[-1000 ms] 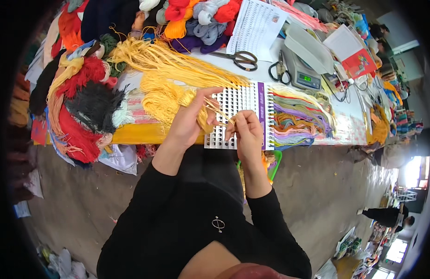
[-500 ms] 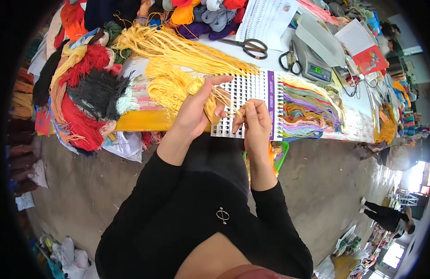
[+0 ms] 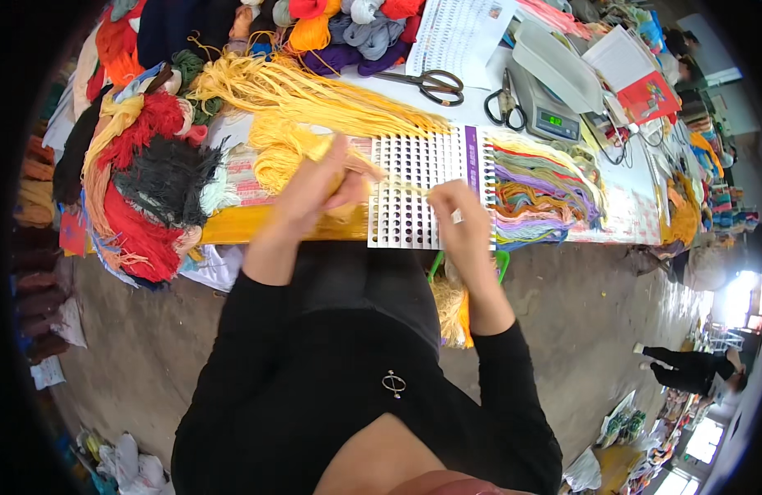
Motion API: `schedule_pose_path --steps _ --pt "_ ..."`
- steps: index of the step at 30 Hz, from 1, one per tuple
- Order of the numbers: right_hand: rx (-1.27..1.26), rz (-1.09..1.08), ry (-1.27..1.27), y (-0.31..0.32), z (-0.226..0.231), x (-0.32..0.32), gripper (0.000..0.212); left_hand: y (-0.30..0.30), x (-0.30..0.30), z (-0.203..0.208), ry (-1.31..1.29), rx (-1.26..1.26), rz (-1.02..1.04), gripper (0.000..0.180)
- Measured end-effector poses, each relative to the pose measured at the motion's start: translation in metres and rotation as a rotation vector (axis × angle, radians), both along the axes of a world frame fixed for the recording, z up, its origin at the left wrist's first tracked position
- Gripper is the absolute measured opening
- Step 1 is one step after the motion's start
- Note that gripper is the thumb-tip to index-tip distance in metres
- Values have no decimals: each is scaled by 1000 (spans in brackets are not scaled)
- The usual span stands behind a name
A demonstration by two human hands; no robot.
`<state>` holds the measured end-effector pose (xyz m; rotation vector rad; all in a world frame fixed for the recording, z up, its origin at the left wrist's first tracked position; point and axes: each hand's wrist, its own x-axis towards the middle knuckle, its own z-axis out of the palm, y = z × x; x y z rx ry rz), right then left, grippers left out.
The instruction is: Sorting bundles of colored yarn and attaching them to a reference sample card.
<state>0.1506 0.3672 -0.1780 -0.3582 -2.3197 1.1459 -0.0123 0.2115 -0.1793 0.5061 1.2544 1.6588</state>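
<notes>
A pale yellow thread strand [image 3: 408,188] stretches between my two hands, over a white card with rows of punched holes [image 3: 389,235]. My right hand [image 3: 466,227] is closed, thumb and fingertips pinching the strand's right end. Smeared by motion, my left hand [image 3: 311,194] is closed around yellow thread at the other end. Just beyond it lies a loose heap of yellow thread [image 3: 274,153]. Along the card's right edge, beside its purple strip [image 3: 472,173], hang many-coloured thread bundles [image 3: 542,194].
Black scissors [image 3: 439,87] and smaller snips [image 3: 505,107] lie beyond the card, near a digital scale [image 3: 554,122] bearing a clear tray [image 3: 558,66]. Long yellow skeins [image 3: 315,91] stretch across the back. Red and black thread bundles [image 3: 162,177] are piled left. A green basket [image 3: 502,264] stands below the table edge.
My hands have moved apart, the left leftward and the right slightly rightward, drawing the yellow strand out between them. More of the basket below the table shows.
</notes>
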Motion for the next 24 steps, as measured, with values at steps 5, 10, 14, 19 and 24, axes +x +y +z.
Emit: schedule_pose_path --steps 5,10,14,19,24 --pt "-1066 115 615 124 30 30 20 -73 -79 22 -311 65 474 40" --pt "-1443 289 928 264 36 84 19 -168 -164 49 -220 259 600 28" --pt "-1092 -121 740 394 12 166 24 -193 -207 74 -44 108 974 26" --pt "-531 -720 811 473 41 214 11 -310 -293 47 372 509 716 42" --pt "98 -656 103 291 81 76 25 -102 -157 49 -120 730 170 43"
